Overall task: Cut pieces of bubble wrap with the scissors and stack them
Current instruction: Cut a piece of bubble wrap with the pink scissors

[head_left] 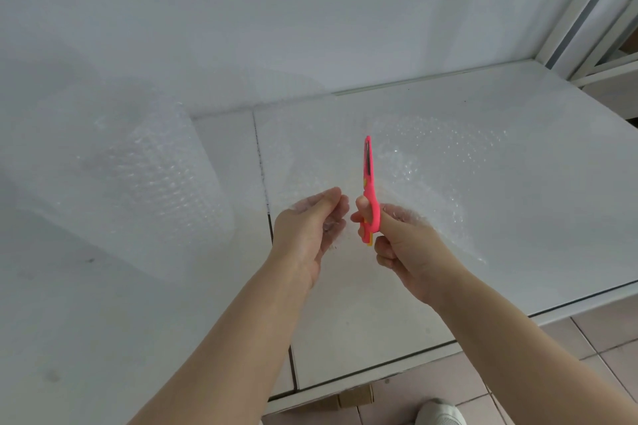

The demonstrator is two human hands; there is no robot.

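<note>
The scissors stand above the middle of the bench, blades closed together and pointing away from the person. The right hand grips them by the pink handles, thumb through the upper loop and fingers curled under the lower one, so a squeeze would work the blades.

Just left of the handles, the left hand is raised, its fingers lightly curled round the near edge of the clear wrap. It seems to pinch that edge to hold the film taut and clear of the bench, since slack film tends to fold between blades rather than part. How firm the pinch is cannot be told, because the film is nearly invisible there.

The wrap spreads from the hands to the right of the blades and lies over the bench. Whether cut pieces are stacked there cannot be told.

Well to the left, the roll lies on the bench against the wall, probably the supply, parked out of the cutting line.
</note>
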